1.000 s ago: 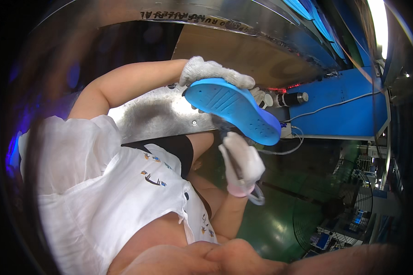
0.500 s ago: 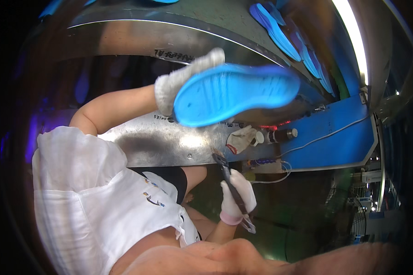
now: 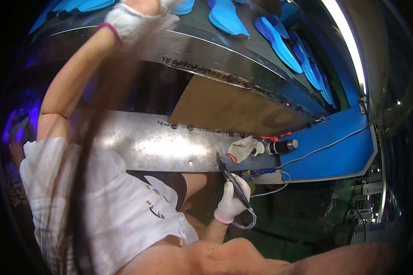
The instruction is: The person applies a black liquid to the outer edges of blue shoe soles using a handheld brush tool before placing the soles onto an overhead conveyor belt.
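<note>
My left hand (image 3: 140,20), in a white knitted glove with a dark pink cuff, reaches to the far left over the grey surface. Its fingers are smeared by motion and partly cut off by the upper edge, so any grip is hidden. A light-blue shoe sole (image 3: 184,6) lies right beside those fingers; another blue sole (image 3: 227,18) rests a little to the right. Low in the middle, my right hand (image 3: 234,196), gloved in white with a pink cuff, is closed round a slim black brush (image 3: 236,187), its brownish tip pointing away and a thin tube looping from its rear end.
A metal ledge (image 3: 163,149) and a brown board (image 3: 234,103) lie before me. Next to the ledge's right end are a spare glove (image 3: 241,149) and a dark bottle (image 3: 285,146). Several blue soles (image 3: 280,46) line the surface beyond. A cable (image 3: 326,136) crosses the blue panel (image 3: 335,156).
The blue sole held up by my left hand is gone from there. That hand has swung far and left. A sole now shows on the far surface. My right hand keeps the brush, nearly in place.
</note>
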